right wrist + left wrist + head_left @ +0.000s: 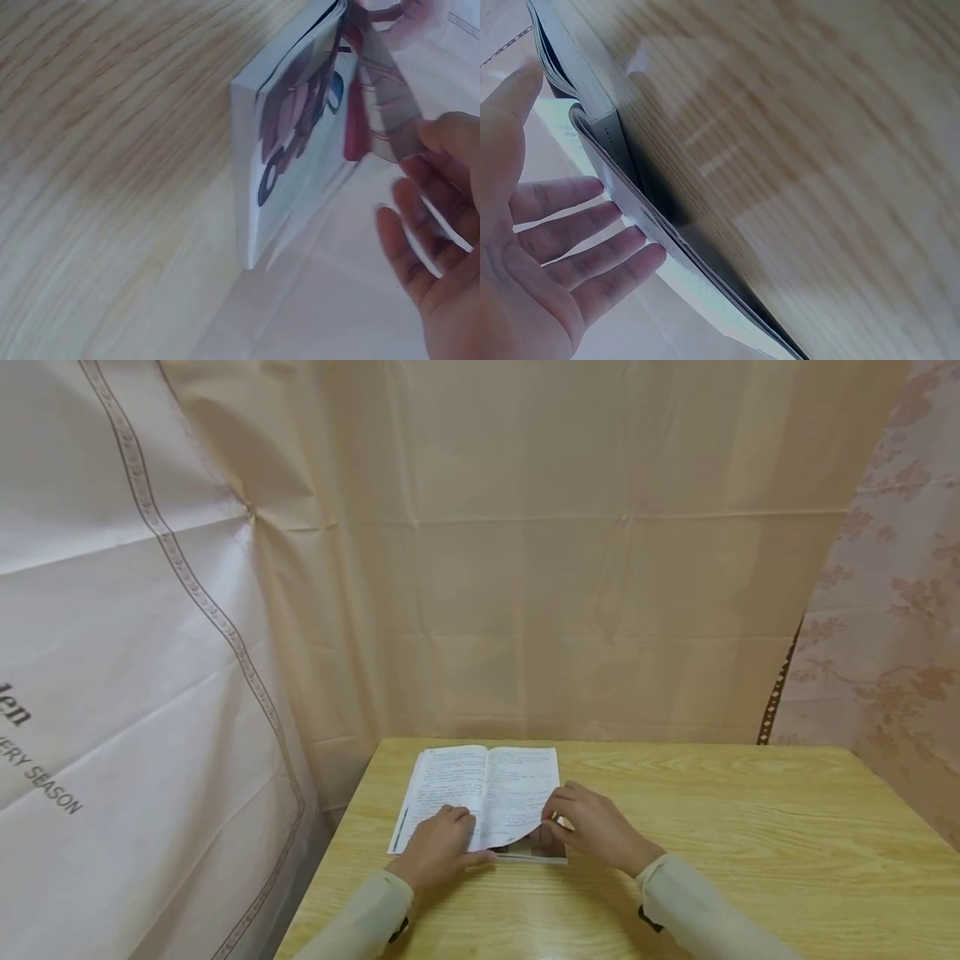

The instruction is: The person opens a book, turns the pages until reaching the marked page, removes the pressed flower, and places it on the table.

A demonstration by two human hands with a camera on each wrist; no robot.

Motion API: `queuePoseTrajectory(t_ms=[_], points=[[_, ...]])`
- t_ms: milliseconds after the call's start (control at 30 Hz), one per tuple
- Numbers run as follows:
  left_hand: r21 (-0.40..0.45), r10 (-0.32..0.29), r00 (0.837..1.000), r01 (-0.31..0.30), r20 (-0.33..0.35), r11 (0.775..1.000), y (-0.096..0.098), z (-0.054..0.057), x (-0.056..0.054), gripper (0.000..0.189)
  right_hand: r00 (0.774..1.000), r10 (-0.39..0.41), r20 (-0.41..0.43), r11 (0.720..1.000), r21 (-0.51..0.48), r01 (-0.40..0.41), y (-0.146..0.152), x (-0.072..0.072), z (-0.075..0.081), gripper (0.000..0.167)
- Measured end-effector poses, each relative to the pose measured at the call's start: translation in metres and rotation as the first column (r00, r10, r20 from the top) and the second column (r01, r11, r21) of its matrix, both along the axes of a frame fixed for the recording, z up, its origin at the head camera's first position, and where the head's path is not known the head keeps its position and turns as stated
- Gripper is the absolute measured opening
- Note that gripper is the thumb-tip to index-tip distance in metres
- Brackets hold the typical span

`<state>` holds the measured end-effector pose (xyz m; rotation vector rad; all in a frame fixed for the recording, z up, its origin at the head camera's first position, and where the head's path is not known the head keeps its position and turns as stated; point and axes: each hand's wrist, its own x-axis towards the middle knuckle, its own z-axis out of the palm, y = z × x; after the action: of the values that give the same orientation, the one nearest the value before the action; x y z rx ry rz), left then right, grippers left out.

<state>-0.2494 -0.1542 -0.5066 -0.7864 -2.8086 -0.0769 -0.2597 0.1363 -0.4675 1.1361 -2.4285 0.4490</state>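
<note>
An open book (450,777) lies on the wooden table, text showing on both upper pages. My left hand (438,846) rests on its left page near the spine, fingers extended and thumb at the lower edge. In the left wrist view, the fingertips of that hand (547,247) touch the page beside the book's spine (615,142). My right hand (596,827) pinches the lower right corner of a page (390,97) between thumb and forefinger, its other fingers loosely spread. The page curls up, and a coloured picture (300,120) shows on the page under it.
The yellow wood-grain table (712,843) extends to the right of the book. A beige cloth (570,610) hangs behind it, a pale printed cloth (135,693) at the left and a flowered one (892,610) at the right.
</note>
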Motion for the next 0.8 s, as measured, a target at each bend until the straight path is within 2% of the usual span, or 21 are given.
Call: queuePoseTrajectory(t_ms=[133, 267, 367, 500, 633, 733, 800], points=[[0.007, 0.022, 1.000, -0.022, 0.002, 1.000, 0.000, -0.001, 0.000, 0.058, 0.994, 0.054, -0.095, 0.994, -0.090, -0.062, -0.005, -0.001, 0.003, 0.017], [0.040, 0.009, 1.000, -0.008, -0.021, 0.999, -0.001, 0.004, 0.003, 0.043, 0.990, 0.032, -0.137, 0.985, -0.162, -0.054, -0.005, -0.001, 0.004, 0.023], [0.109, -0.011, 0.998, 0.018, -0.069, 0.994, -0.006, 0.007, 0.005, 0.027, 0.995, -0.019, -0.094, 0.989, -0.149, 0.005, -0.003, 0.000, 0.003, 0.024], [0.222, 0.013, 0.988, 0.021, -0.152, 0.975, -0.013, 0.009, 0.006, 0.015, 0.997, -0.061, 0.041, 0.998, -0.013, 0.062, 0.001, 0.002, -0.004, 0.023], [0.264, 0.021, 0.957, 0.059, -0.288, 0.963, -0.017, 0.011, 0.003, 0.045, 0.982, -0.079, 0.173, 0.991, 0.121, 0.058, 0.003, 0.004, -0.016, 0.027], [0.212, -0.010, 0.922, 0.099, -0.386, 0.972, -0.018, 0.012, -0.001, 0.062, 0.972, -0.093, 0.214, 0.984, 0.166, 0.057, 0.003, 0.005, -0.022, 0.031], [0.157, -0.026, 0.904, 0.103, -0.426, 0.982, -0.018, 0.013, -0.002, 0.063, 0.970, -0.092, 0.224, 0.984, 0.172, 0.054, 0.004, 0.005, -0.024, 0.031]])
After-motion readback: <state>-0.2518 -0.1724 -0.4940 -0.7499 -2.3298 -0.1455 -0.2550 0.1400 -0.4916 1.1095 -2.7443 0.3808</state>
